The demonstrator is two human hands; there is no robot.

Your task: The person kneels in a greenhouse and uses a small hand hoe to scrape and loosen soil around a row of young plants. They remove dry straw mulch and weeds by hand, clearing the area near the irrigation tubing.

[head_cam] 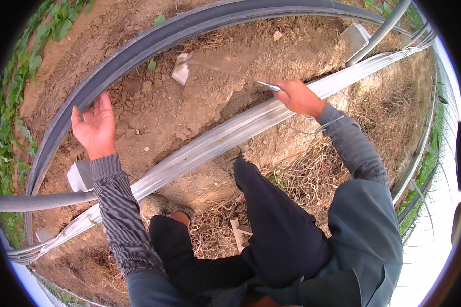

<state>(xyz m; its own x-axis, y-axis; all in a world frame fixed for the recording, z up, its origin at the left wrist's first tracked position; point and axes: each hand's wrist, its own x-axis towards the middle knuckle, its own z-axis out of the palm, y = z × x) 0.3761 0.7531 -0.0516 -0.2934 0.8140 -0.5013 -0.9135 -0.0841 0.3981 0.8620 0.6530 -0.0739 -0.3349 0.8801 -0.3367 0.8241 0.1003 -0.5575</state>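
Observation:
My right hand point(297, 96) grips the near end of a thin metal-handled tool point(269, 84). The shaft is blurred and runs left to a pale flat piece point(181, 70) on the soil, seemingly its hoe-like blade. My left hand point(96, 128) is palm up with fingers spread, its fingertips against the lower edge of a long curved dark-grey pipe or channel point(134, 63). I cannot tell if it bears the pipe's weight. A gathered length of clear plastic film point(211, 142) stretches diagonally below both hands. A thin wire point(332, 124) crosses my right cuff.
Loose brown soil point(169, 111) lies between pipe and film. Pale blocks stand at left point(78, 176) and upper right point(356, 37), near grey hoop pipes point(42, 202). Dry vines point(303, 172) and a small wooden frame point(238, 234) surround my legs. Green plants point(7, 142) grow at left.

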